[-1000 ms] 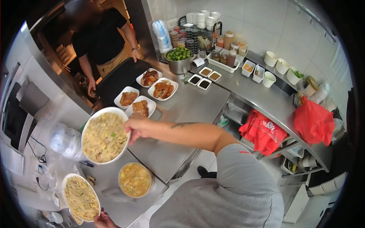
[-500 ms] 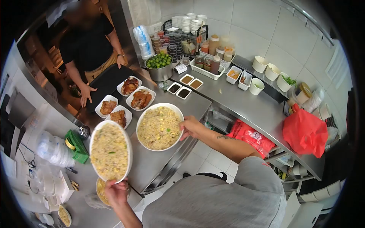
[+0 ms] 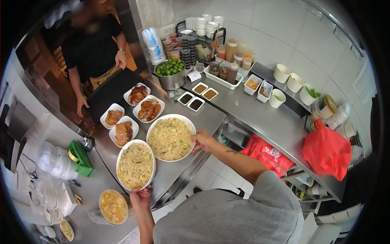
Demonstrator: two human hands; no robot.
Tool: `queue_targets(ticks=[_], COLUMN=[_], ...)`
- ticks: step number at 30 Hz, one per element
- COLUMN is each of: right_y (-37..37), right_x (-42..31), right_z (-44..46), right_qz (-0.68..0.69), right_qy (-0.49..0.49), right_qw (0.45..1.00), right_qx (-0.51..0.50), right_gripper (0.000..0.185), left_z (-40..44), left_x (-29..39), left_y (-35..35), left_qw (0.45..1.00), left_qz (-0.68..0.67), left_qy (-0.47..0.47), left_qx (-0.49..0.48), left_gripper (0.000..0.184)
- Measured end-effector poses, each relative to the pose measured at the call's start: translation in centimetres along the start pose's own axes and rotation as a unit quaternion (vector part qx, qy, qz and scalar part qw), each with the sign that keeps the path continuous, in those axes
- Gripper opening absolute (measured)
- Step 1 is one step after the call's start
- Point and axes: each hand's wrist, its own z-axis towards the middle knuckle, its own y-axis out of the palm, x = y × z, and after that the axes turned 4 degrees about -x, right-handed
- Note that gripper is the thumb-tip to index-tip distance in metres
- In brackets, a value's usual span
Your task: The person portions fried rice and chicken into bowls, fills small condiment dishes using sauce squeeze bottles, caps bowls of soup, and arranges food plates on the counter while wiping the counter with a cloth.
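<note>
My left hand (image 3: 140,197) grips the near rim of an oval white bowl of fried rice (image 3: 136,166). My right hand (image 3: 204,141) holds the right rim of a second white bowl of fried rice (image 3: 170,137). Both bowls are side by side over the steel counter, rims close together; whether the left one rests on it I cannot tell. Just beyond them sit white square dishes with browned meat, such as the roast pieces (image 3: 149,110) and the crisp chunks (image 3: 123,133). A round tub of yellowish food (image 3: 113,206) stands left of my left hand.
Across the counter a person in a black shirt (image 3: 91,44) stands by a black tray (image 3: 109,91). A pot of green limes (image 3: 170,81), small sauce dishes (image 3: 198,104) and a basket of bottles (image 3: 222,75) line the back. A red bag (image 3: 327,150) sits at right.
My left hand has brought its bowl rightward, beside the other bowl, uncovering the round tub. The right-hand bowl has barely moved. The other person's hands have shifted away from the black tray.
</note>
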Motion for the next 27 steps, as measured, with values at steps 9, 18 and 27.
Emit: queue_targets(ticks=[9, 18, 27], right_y=[1.0, 1.2, 5.6], right_x=[-1.4, -1.5, -1.6], right_z=[1.7, 2.5, 0.3], right_qz=[-0.039, -0.075, -0.295], right_qy=[-0.027, -0.037, -0.412], right_qw=[0.999, 0.996, 0.854], right_qx=[-0.007, 0.015, 0.121], right_gripper=[0.044, 0.045, 0.029], left_z=[1.2, -0.5, -11.3], left_x=[-0.3, -0.5, 4.4], left_y=[-0.8, 0.8, 3.2], left_qw=[0.986, 0.983, 0.756], left_qz=[0.039, 0.147, 0.608], left_qy=[0.090, 0.052, 0.238], left_qx=[0.131, 0.095, 0.041], left_gripper=[0.036, 0.028, 0.017])
